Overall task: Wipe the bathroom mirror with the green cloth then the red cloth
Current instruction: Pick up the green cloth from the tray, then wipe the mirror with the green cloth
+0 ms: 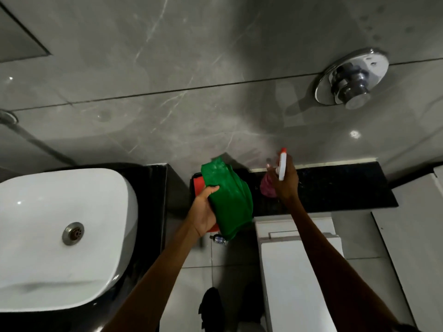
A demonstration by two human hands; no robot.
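Note:
My left hand [206, 209] grips the green cloth [230, 197], which hangs bunched in front of the black ledge. Behind the cloth a red thing [200, 185], flat and mostly hidden, lies at the ledge's left end; whether it is the red cloth I cannot tell. My right hand [285, 178] holds a white spray bottle [282, 167] with a red tip and pink liquid low in it, just above the black ledge [335, 185]. A corner of the mirror [19, 37] shows at the top left.
A white basin [60, 236] on a black counter sits at the left. A white toilet cistern [294, 271] stands below the ledge. A chrome wall valve [352, 80] projects from the grey marble wall at the upper right. Tiled floor lies between.

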